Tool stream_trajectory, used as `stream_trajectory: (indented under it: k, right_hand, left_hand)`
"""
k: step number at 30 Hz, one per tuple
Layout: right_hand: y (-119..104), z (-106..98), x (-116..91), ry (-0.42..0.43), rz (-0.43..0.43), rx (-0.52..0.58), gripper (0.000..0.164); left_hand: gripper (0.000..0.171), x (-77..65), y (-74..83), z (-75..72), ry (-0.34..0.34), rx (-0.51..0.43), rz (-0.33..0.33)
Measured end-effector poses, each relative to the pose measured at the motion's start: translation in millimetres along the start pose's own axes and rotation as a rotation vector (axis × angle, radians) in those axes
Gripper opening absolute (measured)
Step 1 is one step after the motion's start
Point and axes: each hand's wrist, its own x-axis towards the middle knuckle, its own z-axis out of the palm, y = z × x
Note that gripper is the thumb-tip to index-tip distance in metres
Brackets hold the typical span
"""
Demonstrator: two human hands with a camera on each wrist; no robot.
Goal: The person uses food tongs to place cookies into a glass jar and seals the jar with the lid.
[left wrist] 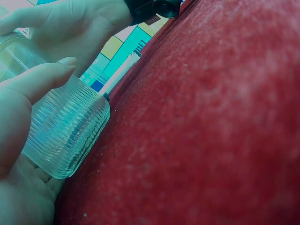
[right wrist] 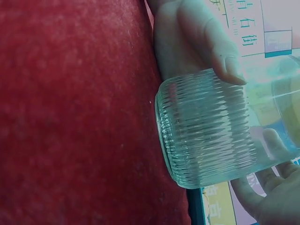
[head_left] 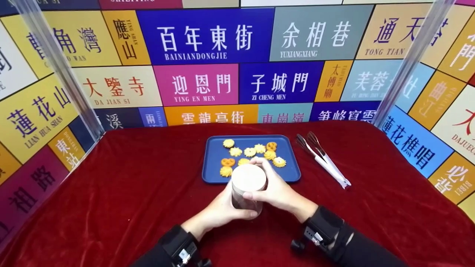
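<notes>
A wall (head_left: 206, 35) of coloured panels with Chinese characters stands behind a table spread with a dark red cloth (head_left: 130, 196). On the cloth lies a blue tray (head_left: 215, 152) with rounded corners, and just to its right a pair of tongs (head_left: 326, 167), dark heads pointing away from the person. The left hand (head_left: 222, 209) and right hand (head_left: 279, 187) both hold a ribbed glass jar (left wrist: 70, 122), one from each side, thumbs on the near side. The jar is at the tray's near edge, base towards the cloth; whether it touches the cloth I cannot tell. A pale round lid (head_left: 249, 178) tops it. Smallest are the yellow biscuits (head_left: 250, 152) scattered on the tray, some flower-shaped, two like pretzels.
</notes>
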Motion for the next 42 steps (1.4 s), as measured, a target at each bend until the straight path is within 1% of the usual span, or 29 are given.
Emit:
stream_trajectory:
  k: [9, 15, 21, 24, 26, 29, 33, 36, 42]
  right_hand:
    - [2.8, -1.3, 0.4, -0.006, -0.016, -0.015, 0.08]
    - [3.4, -4.4, 1.6, -0.043, -0.029, -0.013, 0.075]
    - [4.1, -5.9, 2.7, -0.071, -0.038, -0.015, 0.075]
    - [4.7, -6.2, 2.5, -0.078, -0.058, -0.004, 0.079]
    - [3.6, -5.0, 2.0, -0.067, -0.055, 0.005, 0.084]
    - [1.3, -1.9, 1.1, -0.029, -0.028, 0.003, 0.088]
    - [-0.8, 1.1, 0.5, 0.017, 0.009, -0.015, 0.084]
    - [-0.9, 1.8, 0.3, 0.025, 0.021, -0.021, 0.081]
    - [-0.3, 2.1, 0.0, 0.023, 0.021, -0.024, 0.081]
  left_hand:
    - [0.111, -0.3, -0.2, -0.3, 0.009, 0.014, -0.011]
    - [0.11, -1.1, 0.0, 0.3, 0.006, 0.009, -0.008]
    - [0.112, -0.6, 0.3, 0.4, 0.011, 0.017, -0.006]
    - [0.113, -0.7, 0.6, 0.4, 0.01, 0.014, -0.009]
    - [0.113, -0.9, 0.5, 0.3, 0.006, 0.008, -0.005]
    - [0.113, -0.9, 0.3, 0.1, 0.001, -0.003, -0.006]
    - [0.113, -0.2, 0.3, -0.6, 0.001, 0.003, -0.005]
    - [0.113, 0.1, 0.9, -0.7, 0.003, 0.008, -0.007]
    - [0.113, -0.9, 2.5, 0.1, 0.006, 0.012, -0.008]
